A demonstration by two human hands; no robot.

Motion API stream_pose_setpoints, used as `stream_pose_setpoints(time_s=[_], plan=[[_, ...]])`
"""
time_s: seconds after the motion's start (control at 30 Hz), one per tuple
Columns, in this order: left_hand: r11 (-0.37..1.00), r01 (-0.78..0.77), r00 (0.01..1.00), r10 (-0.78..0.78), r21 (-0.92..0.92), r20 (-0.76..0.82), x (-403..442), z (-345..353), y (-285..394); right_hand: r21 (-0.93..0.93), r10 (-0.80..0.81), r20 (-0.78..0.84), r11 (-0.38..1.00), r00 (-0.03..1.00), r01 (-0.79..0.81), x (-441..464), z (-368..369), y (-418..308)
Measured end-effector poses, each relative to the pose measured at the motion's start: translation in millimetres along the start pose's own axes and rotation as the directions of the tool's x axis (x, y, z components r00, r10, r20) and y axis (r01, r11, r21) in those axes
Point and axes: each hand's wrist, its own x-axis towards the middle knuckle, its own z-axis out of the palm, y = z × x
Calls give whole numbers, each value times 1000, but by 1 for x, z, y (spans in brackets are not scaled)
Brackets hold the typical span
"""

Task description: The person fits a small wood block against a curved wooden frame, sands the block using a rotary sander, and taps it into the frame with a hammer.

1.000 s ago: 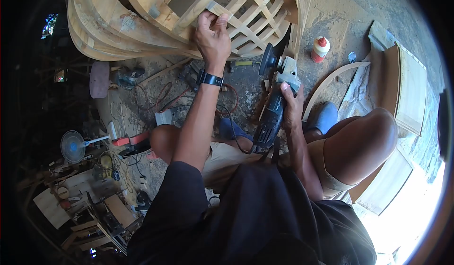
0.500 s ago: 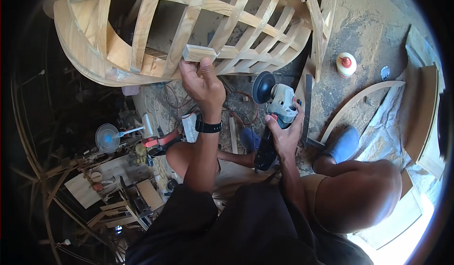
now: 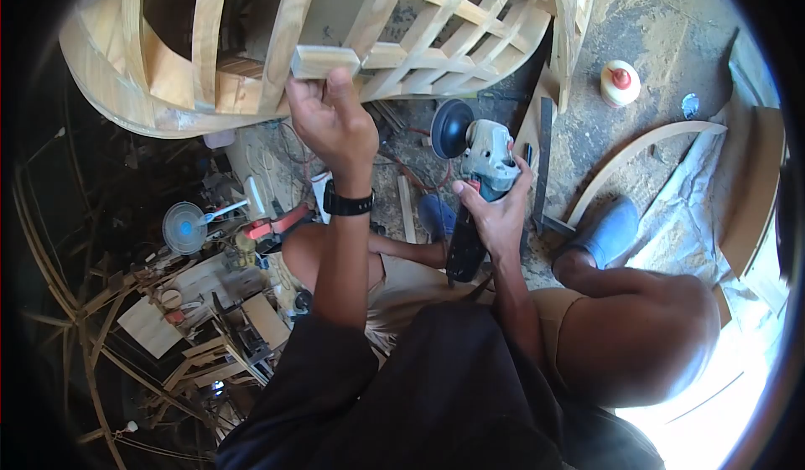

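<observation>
My left hand (image 3: pixel 337 126), with a black watch on its wrist, is closed on a small wooden block (image 3: pixel 325 62). The block lies against the slats of a curved wooden frame (image 3: pixel 285 38), across the top of the picture; I cannot tell whether it is fixed there. In my right hand (image 3: pixel 501 218) is an angle grinder (image 3: pixel 489 155), gripped round its dark body with the thumb near a red switch. Its round black disc (image 3: pixel 452 129) points up and left, apart from the frame.
A white bottle with a red cap (image 3: pixel 620 83) stands on the dusty floor at the right, near a curved wooden strip (image 3: pixel 637 155). At the left are a fan (image 3: pixel 184 228), a red-and-black tool (image 3: pixel 277 223) and scattered wood pieces. Cables lie below the frame.
The frame, the block and my left hand appear further up and left, largely from a shift of the view. The grinder sits slightly higher in the picture. Both grips stay the same.
</observation>
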Motion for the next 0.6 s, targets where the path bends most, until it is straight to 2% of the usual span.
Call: stream_pose_setpoints(time_s=[0.03, 0.1, 0.17, 0.23, 0.27, 0.3, 0.33, 0.37, 0.4, 0.43, 0.47, 0.5, 0.53, 0.57, 0.6], plan=[[1000, 21, 1000, -22, -15, -17, 1, -2, -2, -18, 6, -12, 1000, 1000, -6, 0, -1, 1], [1000, -16, 999, 16, 1, 45, 4, -8, -6, 45, 105, 24, 993, 994, -106, -1, -3, -5], [999, -50, 997, 49, 16, 55, 8, -12, -12, -4, 126, 12, 992, 992, -126, 4, -8, 15], [999, -54, 998, 54, -9, 36, 10, -17, -14, 119, 124, 80, 984, 989, -133, 13, -13, 49], [998, -49, 992, 52, -32, 111, 11, -19, -10, 95, 109, 83, 989, 991, -117, 13, -17, 54], [997, -44, 981, 54, -56, 186, 11, -22, -3, 172, 182, 176, 962, 967, -212, 13, -21, 56], [997, -42, 985, 53, -69, 162, 10, -28, 4, 236, 246, 271, 920, 931, -312, 12, -23, 59], [997, 5, 966, 13, -72, 258, 7, -35, 11, 217, 234, 268, 930, 934, -296, 11, -22, 63], [996, 49, 935, -20, -72, 353, 5, -43, 16, 302, 257, 320, 885, 912, -355, 12, -20, 70], [995, 48, 942, -16, -88, 336, 1, -53, 15, 380, 277, 373, 825, 886, -418, 14, -20, 82], [997, -2, 945, 26, -72, 325, -5, -66, 12, 366, 368, 435, 761, 822, -535, 20, -20, 93], [997, -52, 946, 67, -54, 317, -9, -78, 5, 354, 367, 427, 773, 826, -526, 20, -17, 98], [987, -142, 938, 158, -72, 308, -10, -92, -3, 404, 442, 467, 664, 766, -629, 20, -11, 102], [987, -136, 943, 154, -82, 294, -14, -111, -12, 444, 506, 511, 537, 695, -717, 20, -5, 106], [990, -93, 943, 120, -103, 309, -19, -134, -8, 457, 426, 498, 611, 755, -646, 25, 2, 120]])
